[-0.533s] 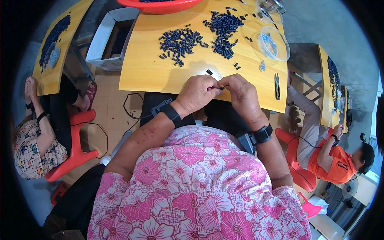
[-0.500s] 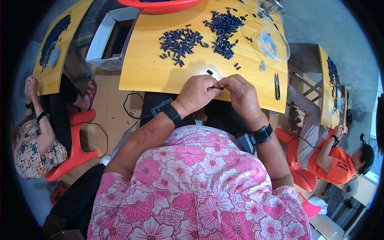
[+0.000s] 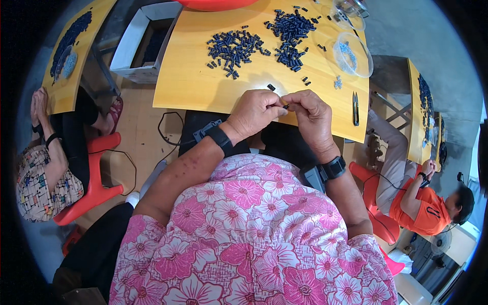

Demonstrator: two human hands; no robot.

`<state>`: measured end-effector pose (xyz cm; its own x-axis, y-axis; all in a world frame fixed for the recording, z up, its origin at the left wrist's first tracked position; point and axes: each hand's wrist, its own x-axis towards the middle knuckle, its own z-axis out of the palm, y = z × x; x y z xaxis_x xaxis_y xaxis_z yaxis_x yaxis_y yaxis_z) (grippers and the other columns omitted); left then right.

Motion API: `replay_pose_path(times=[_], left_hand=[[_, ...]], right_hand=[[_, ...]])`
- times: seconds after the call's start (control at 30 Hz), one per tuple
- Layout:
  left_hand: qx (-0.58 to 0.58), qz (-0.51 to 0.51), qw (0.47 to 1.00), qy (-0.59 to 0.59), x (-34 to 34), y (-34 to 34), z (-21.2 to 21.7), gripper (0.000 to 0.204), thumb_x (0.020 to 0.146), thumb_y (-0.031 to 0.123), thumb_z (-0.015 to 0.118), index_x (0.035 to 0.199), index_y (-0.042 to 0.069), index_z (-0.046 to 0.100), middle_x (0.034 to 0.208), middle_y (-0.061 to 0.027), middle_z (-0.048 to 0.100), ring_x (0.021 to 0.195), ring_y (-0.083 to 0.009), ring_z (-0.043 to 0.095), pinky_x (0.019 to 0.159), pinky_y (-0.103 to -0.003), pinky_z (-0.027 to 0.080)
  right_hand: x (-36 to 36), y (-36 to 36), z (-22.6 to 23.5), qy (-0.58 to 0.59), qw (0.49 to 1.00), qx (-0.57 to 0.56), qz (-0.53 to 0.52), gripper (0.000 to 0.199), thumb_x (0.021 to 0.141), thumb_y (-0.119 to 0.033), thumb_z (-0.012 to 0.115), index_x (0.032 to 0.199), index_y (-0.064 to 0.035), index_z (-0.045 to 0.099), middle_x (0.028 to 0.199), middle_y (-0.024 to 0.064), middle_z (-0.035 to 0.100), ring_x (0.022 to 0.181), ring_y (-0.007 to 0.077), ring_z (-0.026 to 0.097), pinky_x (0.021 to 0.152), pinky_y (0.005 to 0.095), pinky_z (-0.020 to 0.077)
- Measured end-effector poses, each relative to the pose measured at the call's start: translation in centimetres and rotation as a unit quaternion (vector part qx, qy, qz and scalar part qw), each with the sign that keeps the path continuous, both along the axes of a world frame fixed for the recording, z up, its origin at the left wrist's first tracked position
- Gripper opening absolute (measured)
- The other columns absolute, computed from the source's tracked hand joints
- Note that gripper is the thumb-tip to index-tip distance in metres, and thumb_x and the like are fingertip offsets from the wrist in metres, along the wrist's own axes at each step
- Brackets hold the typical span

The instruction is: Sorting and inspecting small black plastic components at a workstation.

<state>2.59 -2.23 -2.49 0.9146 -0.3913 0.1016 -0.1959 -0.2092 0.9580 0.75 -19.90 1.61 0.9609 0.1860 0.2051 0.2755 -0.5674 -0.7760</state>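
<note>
Over the near edge of the yellow table, my left hand (image 3: 255,115) and my right hand (image 3: 312,115) meet at the fingertips. Both pinch a small black cylindrical part (image 3: 285,106), mostly covered by the fingers. Just beyond them on the tabletop lies a single black part (image 3: 271,87). Farther off are two heaps of similar black parts, a left heap (image 3: 236,48) and a right heap (image 3: 291,30). To the right of my right hand lies a pair of dark thread snips (image 3: 356,108), with a few tiny clear pieces (image 3: 338,82) beyond it.
A clear round tub (image 3: 369,65) holding tiny clear pieces stands at the table's right edge. A red basin (image 3: 218,5) sits at the far edge. Left of the table is a white box (image 3: 126,50). One person (image 3: 48,168) sits left, another (image 3: 422,203) right, at other tables.
The whole view has shifted slightly. My hands stay together at the small black part, and the right fingers have changed their hold a little.
</note>
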Motion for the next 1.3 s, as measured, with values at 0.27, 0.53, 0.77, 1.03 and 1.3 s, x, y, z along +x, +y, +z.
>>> replay_pose_path(times=[0.27, 0.53, 0.77, 1.03, 1.3], left_hand=[[-0.012, -0.009, 0.999, 0.028, 0.0, 0.0, -0.5, 0.01, 0.082, 0.004, 0.072, 0.085, -0.003, 0.068, 0.074, -0.006, 0.067, 0.066, -0.0096, 0.062, 0.063, -0.026, 0.051], [-0.047, -0.001, 0.998, 0.036, 0.3, 0.0, -0.1, 0.008, 0.084, 0.006, 0.07, 0.086, -0.001, 0.069, 0.072, -0.0041, 0.065, 0.065, -0.0078, 0.057, 0.06, -0.025, 0.048], [-0.03, 0.007, 0.999, 0.033, 0.4, 0.1, -0.4, 0.008, 0.084, 0.007, 0.069, 0.086, -0.001, 0.069, 0.069, -0.0036, 0.064, 0.064, -0.0082, 0.057, 0.06, -0.025, 0.048], [-0.056, -0.009, 0.998, 0.026, 0.1, 0.0, -0.7, 0.005, 0.086, 0.003, 0.067, 0.085, -0.002, 0.068, 0.074, -0.0064, 0.07, 0.066, -0.0104, 0.063, 0.062, -0.025, 0.051], [-0.046, 0.016, 0.998, 0.027, 0.1, -0.3, -0.6, 0.005, 0.085, 0.002, 0.069, 0.088, -0.001, 0.068, 0.076, -0.005, 0.069, 0.068, -0.0075, 0.062, 0.064, -0.024, 0.051]], right_hand=[[-0.2, 0.0, -0.1, 0.044, 0.998, 0.043, 0.015, 0.021, 0.08, 0.008, 0.064, 0.096, -0.0042, 0.071, 0.09, 0.0087, 0.07, 0.085, 0.0209, 0.068, 0.078, 0.03, 0.0531], [-1.1, -0.7, -2.0, 0.094, 0.968, 0.221, -0.076, 0.022, 0.084, 0.007, 0.064, 0.102, -0.0023, 0.073, 0.095, 0.0063, 0.069, 0.09, 0.0157, 0.065, 0.084, 0.0268, 0.0512], [-1.1, -0.5, -1.7, 0.062, 0.987, 0.136, -0.062, 0.021, 0.085, 0.007, 0.062, 0.1, -0.0034, 0.073, 0.094, 0.006, 0.07, 0.086, 0.0139, 0.066, 0.08, 0.0252, 0.0519], [-1.9, 0.0, -2.5, 0.064, 0.986, 0.135, -0.078, 0.019, 0.086, 0.008, 0.062, 0.098, -0.0022, 0.072, 0.091, 0.0062, 0.069, 0.083, 0.014, 0.066, 0.077, 0.0254, 0.0523], [-1.8, 0.6, -2.2, 0.011, 0.985, 0.144, -0.089, 0.017, 0.082, 0.008, 0.067, 0.095, -0.0012, 0.072, 0.09, 0.0061, 0.068, 0.087, 0.0147, 0.064, 0.08, 0.0266, 0.0514]])
